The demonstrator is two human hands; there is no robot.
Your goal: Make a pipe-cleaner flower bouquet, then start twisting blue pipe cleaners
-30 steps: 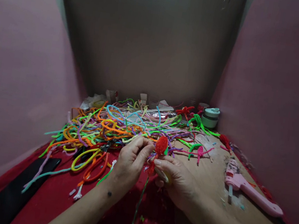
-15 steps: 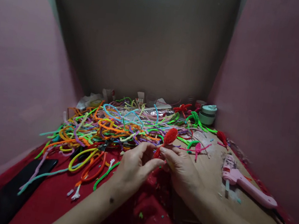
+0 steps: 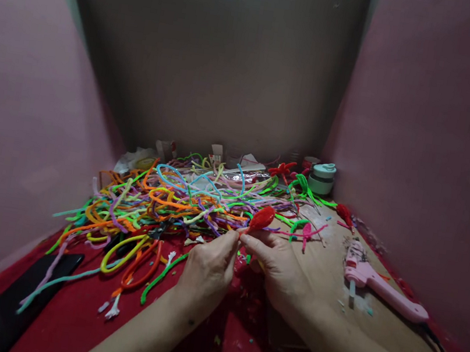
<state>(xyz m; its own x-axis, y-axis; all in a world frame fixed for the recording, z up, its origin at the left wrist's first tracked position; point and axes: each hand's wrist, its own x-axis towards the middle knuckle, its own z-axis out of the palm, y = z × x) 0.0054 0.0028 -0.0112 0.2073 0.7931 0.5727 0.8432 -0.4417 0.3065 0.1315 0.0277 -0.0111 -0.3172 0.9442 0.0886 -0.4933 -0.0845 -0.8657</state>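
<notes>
Both hands meet over the red cloth [image 3: 76,317]: left hand [image 3: 207,269] and right hand [image 3: 278,268] pinch a red pipe-cleaner bud [image 3: 262,218], held just before the tangled pile of pipe cleaners [image 3: 170,196].

red pipe-cleaner bud [image 3: 262,218], many-coloured pipe cleaners [image 3: 170,198], pink glue gun [image 3: 378,284], mint-green jar [image 3: 322,178], red cloth [image 3: 77,311], brown cardboard [image 3: 330,272].

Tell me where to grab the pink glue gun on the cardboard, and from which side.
Probably best by the long handle of the pink glue gun, coming from above on the right: it lies flat on the cardboard, handle stretching right and toward you, nozzle end pointing away toward the pipe cleaners, with bare space around it.
</notes>
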